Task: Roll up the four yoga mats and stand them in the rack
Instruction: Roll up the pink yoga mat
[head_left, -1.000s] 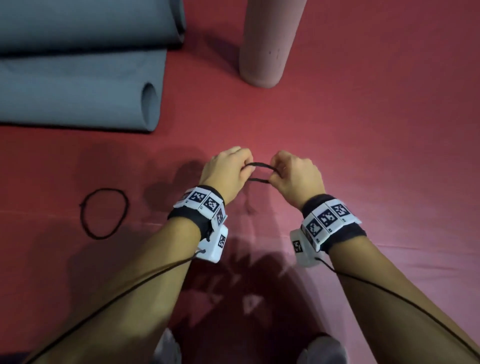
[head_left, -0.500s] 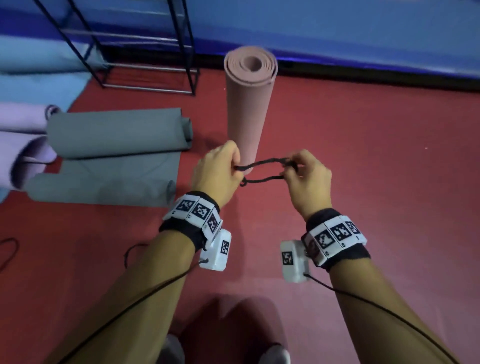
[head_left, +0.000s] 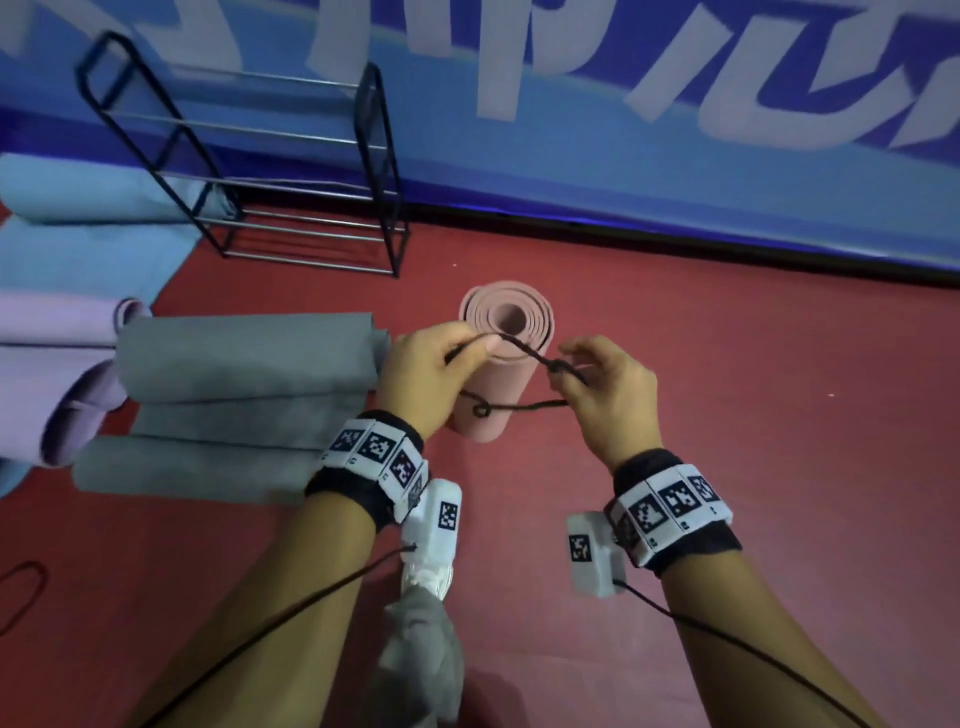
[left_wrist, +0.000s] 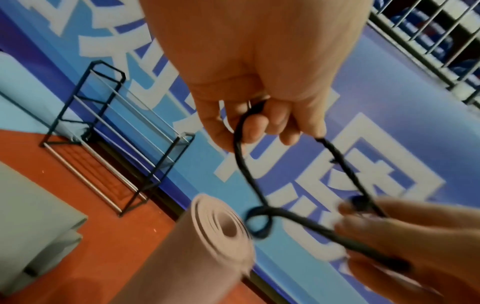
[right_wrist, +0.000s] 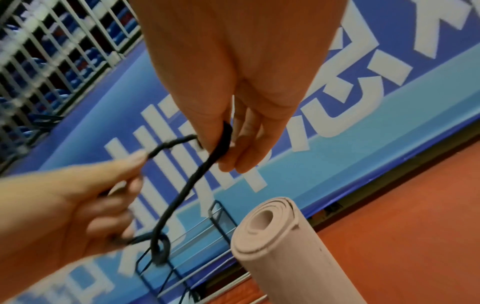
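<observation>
A pink rolled mat (head_left: 498, 384) stands upright on the red floor, its spiral top facing me. Just above and in front of it my left hand (head_left: 467, 351) and right hand (head_left: 566, 371) each pinch a black elastic loop (head_left: 519, 406) and hold it stretched between them. The loop (left_wrist: 242, 164) has a small twist in its lower strand. The left wrist view shows the pink mat (left_wrist: 207, 246) below the loop. A black metal rack (head_left: 249, 171) stands by the blue wall at back left. A grey mat (head_left: 234, 395), a lilac mat (head_left: 57, 374) and a light blue mat (head_left: 78, 223) lie partly rolled on the left.
A second black loop (head_left: 21, 592) lies on the floor at far left. The blue banner wall (head_left: 675, 171) runs along the back. Red floor (head_left: 753, 415) stretches to the right of the pink mat. My shoe (head_left: 426, 649) shows between my forearms.
My hands rose from near the floor and pulled the loop wider, now level with the top of the pink mat. The head view tilted up, bringing in the rack and wall.
</observation>
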